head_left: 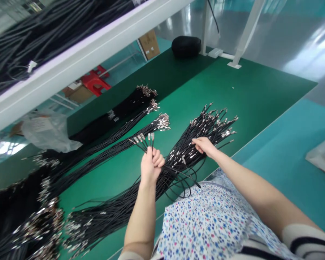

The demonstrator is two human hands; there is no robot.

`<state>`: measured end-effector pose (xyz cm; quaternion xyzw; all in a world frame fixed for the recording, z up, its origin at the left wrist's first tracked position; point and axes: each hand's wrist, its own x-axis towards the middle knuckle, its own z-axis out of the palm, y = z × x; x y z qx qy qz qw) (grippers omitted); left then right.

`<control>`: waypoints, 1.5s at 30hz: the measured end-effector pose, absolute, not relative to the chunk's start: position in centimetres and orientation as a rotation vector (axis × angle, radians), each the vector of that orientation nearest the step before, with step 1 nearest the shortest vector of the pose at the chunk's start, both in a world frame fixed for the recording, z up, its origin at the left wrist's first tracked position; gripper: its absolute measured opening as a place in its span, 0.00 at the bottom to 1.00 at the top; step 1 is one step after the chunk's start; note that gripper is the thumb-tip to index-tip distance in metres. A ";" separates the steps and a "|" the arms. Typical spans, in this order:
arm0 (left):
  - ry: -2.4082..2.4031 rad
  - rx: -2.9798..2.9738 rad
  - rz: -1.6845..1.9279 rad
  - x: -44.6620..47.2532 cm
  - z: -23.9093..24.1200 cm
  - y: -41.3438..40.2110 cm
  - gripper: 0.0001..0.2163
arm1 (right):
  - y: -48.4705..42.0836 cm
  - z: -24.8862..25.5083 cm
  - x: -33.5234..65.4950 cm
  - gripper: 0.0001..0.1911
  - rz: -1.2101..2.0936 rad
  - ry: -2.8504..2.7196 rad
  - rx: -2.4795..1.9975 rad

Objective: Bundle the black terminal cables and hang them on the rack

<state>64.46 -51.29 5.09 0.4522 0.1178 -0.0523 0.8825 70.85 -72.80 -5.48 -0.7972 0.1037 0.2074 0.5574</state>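
Observation:
My left hand (151, 164) is closed in a fist around several thin black cables (144, 140) whose metal connector tips fan out above my fingers. My right hand (204, 145) rests on a big loose pile of black cables with silver tips (206, 124) spread over the green table mat (260, 94); its fingers curl into the pile, pinching among the cables. The cables from my left hand trail down toward my lap and the floral cloth (206, 216).
More bundles of black cables (141, 115) lie side by side to the left, with dense heaps of connector ends (43, 216) at the lower left. A white shelf beam (83, 54) overhangs with cables on top. A clear plastic bag (47, 130), a red stool (94, 81), a cardboard box (149, 44) and a black cushion (186, 46) sit further back.

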 end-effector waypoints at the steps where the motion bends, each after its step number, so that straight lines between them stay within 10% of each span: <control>1: 0.276 0.928 -0.101 64.6 4.6 -51.6 0.16 | -72.3 -5.4 72.4 0.18 0.482 0.256 -1.936; 8: 0.366 0.970 0.062 66.5 1.9 -53.7 0.17 | -68.5 -4.7 77.9 0.12 0.590 0.264 -2.523; 23: 0.216 1.229 -0.044 68.5 1.8 -54.5 0.17 | -67.4 2.9 69.6 0.13 0.146 -0.831 -2.330; 45: 0.324 0.958 -0.081 68.2 2.1 -48.4 0.15 | -68.5 -2.5 79.0 0.13 0.499 0.311 -2.106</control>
